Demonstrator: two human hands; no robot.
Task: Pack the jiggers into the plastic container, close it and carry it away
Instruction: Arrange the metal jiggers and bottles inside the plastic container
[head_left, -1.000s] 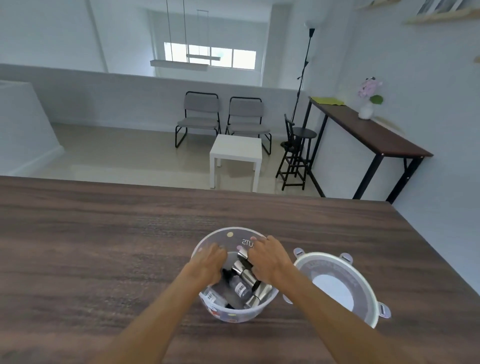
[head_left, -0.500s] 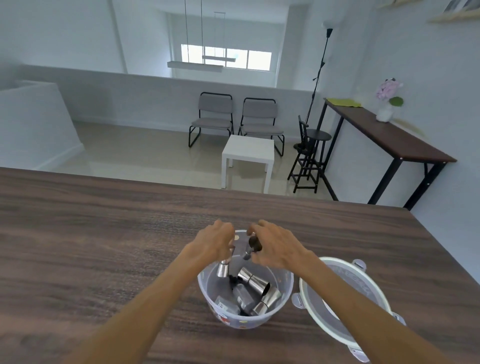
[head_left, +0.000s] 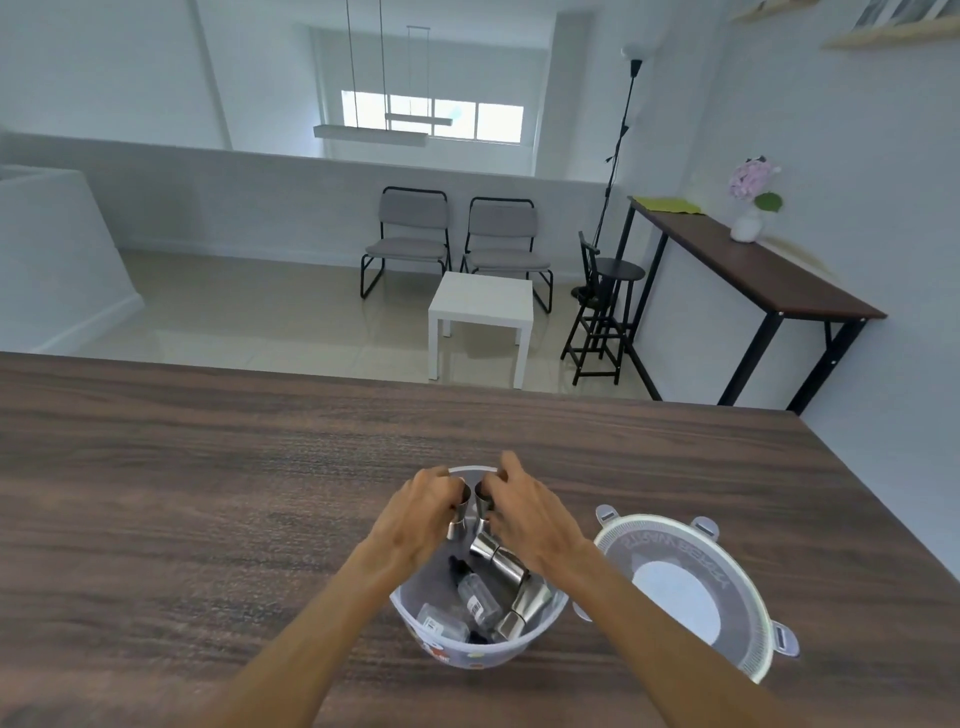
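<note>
A round translucent plastic container (head_left: 470, 656) stands on the wooden table near its front edge. Inside lie steel jiggers (head_left: 501, 555) and small clear bottles (head_left: 478, 596) with dark caps. My left hand (head_left: 421, 514) grips one upright steel jigger (head_left: 458, 519) over the container's far side. My right hand (head_left: 524, 512) grips a second jigger (head_left: 483, 501) right beside it, the two nearly touching. The round lid (head_left: 680, 587) with clip tabs lies upside down to the right of the container.
The dark wooden table (head_left: 208, 493) stretches wide to the left and beyond the container. Past its far edge are a white side table (head_left: 483, 306), two grey chairs, a black stool and a tall desk with a flower vase (head_left: 748, 223).
Both hands rose out of the container, each with a jigger, and now hold them side by side over the far rim. The view has tilted and shifted slightly.
</note>
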